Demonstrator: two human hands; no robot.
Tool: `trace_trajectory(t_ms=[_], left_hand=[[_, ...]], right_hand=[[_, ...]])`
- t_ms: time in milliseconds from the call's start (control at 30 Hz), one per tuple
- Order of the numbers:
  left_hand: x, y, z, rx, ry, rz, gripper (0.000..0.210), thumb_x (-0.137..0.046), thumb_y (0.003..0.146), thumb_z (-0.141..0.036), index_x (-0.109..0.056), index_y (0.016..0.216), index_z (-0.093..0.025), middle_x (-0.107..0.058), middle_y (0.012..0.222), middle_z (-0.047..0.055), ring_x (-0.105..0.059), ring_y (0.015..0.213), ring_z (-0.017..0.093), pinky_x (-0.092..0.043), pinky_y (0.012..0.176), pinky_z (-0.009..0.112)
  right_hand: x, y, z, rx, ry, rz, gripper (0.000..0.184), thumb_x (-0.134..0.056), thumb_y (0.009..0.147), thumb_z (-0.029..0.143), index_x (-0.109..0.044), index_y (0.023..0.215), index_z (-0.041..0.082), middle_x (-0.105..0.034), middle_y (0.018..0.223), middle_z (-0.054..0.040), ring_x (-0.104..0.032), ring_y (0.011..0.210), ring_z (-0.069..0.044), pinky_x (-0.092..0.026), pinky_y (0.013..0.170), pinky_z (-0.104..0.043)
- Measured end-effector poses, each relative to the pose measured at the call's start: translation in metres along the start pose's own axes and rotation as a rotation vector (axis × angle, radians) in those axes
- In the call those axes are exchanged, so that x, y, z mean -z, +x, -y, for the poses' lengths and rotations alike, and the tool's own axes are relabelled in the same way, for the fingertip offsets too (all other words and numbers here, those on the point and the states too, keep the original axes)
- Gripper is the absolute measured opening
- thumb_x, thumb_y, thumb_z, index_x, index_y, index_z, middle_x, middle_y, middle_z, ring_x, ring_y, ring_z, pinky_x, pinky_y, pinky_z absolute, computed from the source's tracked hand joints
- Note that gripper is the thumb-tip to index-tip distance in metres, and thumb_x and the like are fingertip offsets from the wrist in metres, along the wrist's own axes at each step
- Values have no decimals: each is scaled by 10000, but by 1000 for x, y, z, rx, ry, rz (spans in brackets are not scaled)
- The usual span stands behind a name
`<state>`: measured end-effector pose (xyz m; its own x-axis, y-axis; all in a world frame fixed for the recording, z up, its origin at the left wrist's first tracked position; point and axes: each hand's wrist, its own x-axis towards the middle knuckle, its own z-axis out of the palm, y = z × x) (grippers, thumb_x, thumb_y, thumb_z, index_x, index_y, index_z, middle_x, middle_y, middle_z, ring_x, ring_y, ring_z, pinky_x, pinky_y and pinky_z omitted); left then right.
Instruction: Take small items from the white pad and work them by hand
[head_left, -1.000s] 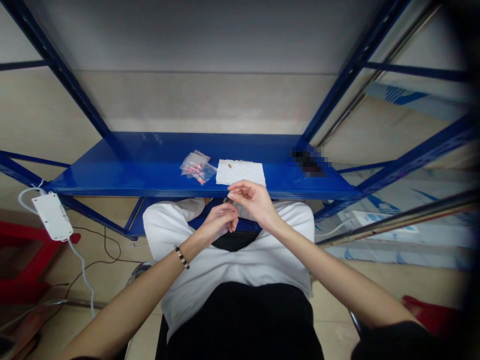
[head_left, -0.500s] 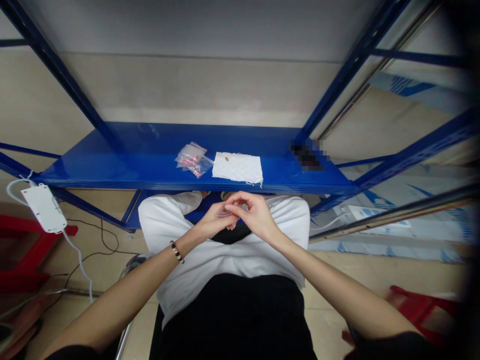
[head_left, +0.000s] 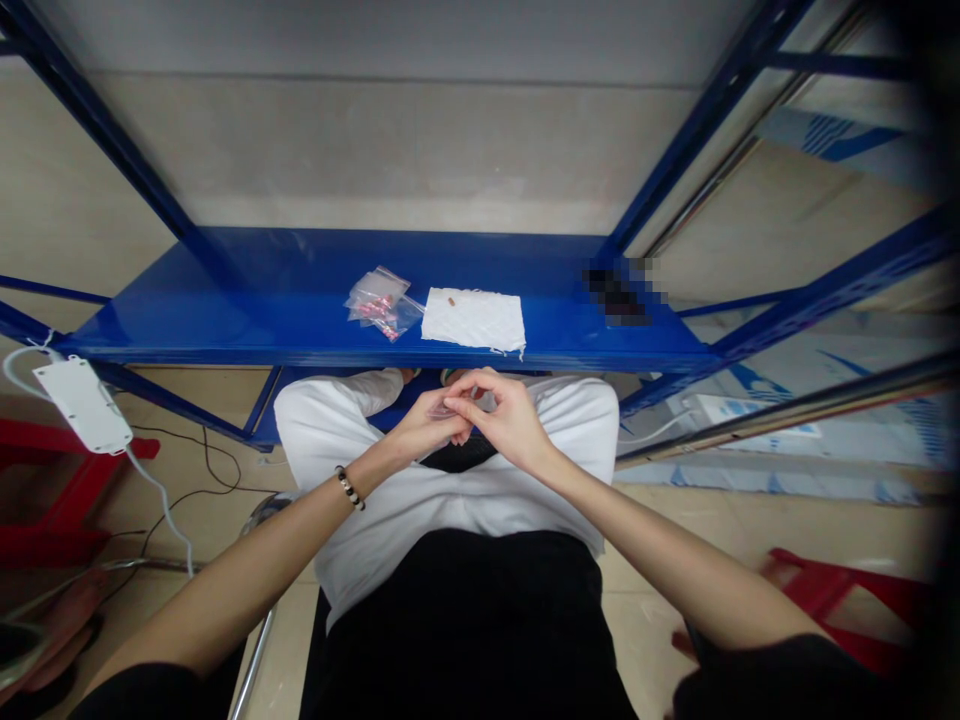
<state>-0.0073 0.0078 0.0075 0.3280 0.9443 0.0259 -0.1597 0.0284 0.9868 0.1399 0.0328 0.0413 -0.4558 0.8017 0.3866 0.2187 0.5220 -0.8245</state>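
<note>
Left hand (head_left: 427,428) and right hand (head_left: 504,415) touching at the fingertips, pinched on a small clear plastic bag (head_left: 444,409) — just below the glossy blue metal shelf (head_left: 225,320), white paper towel (head_left: 474,319) and clear packets with pink bits (head_left: 379,303) lying above.

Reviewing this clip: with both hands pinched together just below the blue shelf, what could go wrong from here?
1. The left hand and right hand pinch something too small to identify in mid-air below the blue shelf; if it slips, it would likely drop to the lap or floor.
2. The white sheet overhangs the shelf's front edge, carrying a small brown piece; a rising hand might knock both off.
</note>
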Motion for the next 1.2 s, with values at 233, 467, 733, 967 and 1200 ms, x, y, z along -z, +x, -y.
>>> trace_trajectory(t_ms=[233, 467, 733, 967, 1200], left_hand=[[0, 0, -5, -10, -36, 5, 332, -740, 768, -407, -560, 779, -128, -534, 559, -23, -511, 518, 87, -395, 513, 218], [1, 0, -6, -34, -18, 21, 339, -737, 779, -415, -573, 858, -129, -526, 570, -36, -501, 507, 80, -376, 507, 210], [3, 0, -5, -29, -31, 13, 323, -733, 788, -407, -582, 853, -130, -532, 573, -27, -502, 518, 87, -373, 517, 217], [3, -2, -10, 17, 4, 29, 271, -700, 819, -388, -580, 840, -145, -563, 606, -11, -500, 532, 86, -345, 503, 201], [14, 4, -17, -15, -25, -63, 308, -711, 810, -437, -588, 833, -155, -563, 582, -11, -486, 516, 89, -353, 505, 204]], right_hand=[[1, 0, 3, 26, -23, -2, 51, -680, 850, 168, -713, 843, 206, -708, 834, -12, -574, 818, -178, -444, 757, -310], [2, -1, 4, 50, -85, -16, 66, -661, 858, 168, -704, 840, 214, -693, 818, -13, -569, 821, -182, -448, 759, -315], [0, -4, 6, 22, 0, -61, 52, -660, 862, 192, -706, 880, 206, -678, 828, -18, -588, 792, -167, -467, 740, -304], [21, 49, -16, 100, 27, -170, 119, -620, 863, 221, -710, 933, 186, -697, 908, -44, -629, 807, -162, -480, 717, -287], [36, 164, -82, 32, -264, -157, 151, -616, 738, 111, -717, 847, 131, -732, 836, -73, -625, 730, -156, -465, 691, -259]])
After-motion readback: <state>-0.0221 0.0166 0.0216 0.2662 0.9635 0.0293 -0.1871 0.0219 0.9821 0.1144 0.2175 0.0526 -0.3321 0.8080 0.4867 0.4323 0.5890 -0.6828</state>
